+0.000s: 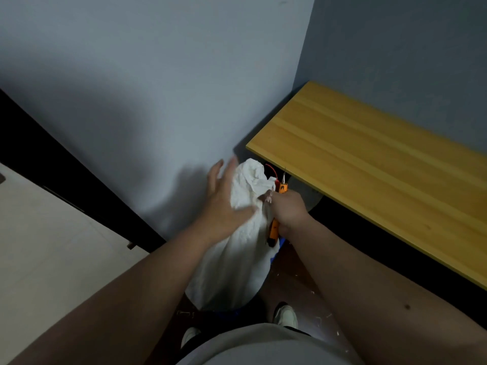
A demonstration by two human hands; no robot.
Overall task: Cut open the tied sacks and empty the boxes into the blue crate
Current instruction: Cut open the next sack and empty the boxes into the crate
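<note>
A: Where's the sack?

B: The white sack point(232, 256) stands upright in the middle, by the grey wall point(147, 101), with its gathered neck at the far end. Bits of blue show under it at the right and near edges; I can't tell if that's the crate.

A: And the hands?

B: The left hand point(224, 204) lies flat on the sack's left side near the neck, fingers straight and spread, thumb pressing the cloth. The right hand point(288, 209) is curled tight around an orange knife point(274, 229), just right of the neck and touching the cloth. I can't make out the blade.

A: Anything else around?

B: A yellow wooden bench point(374, 169) runs along the right. White shoes point(286, 313) show near the bottom, on a dark floor point(295, 280) with pale scraps.
</note>
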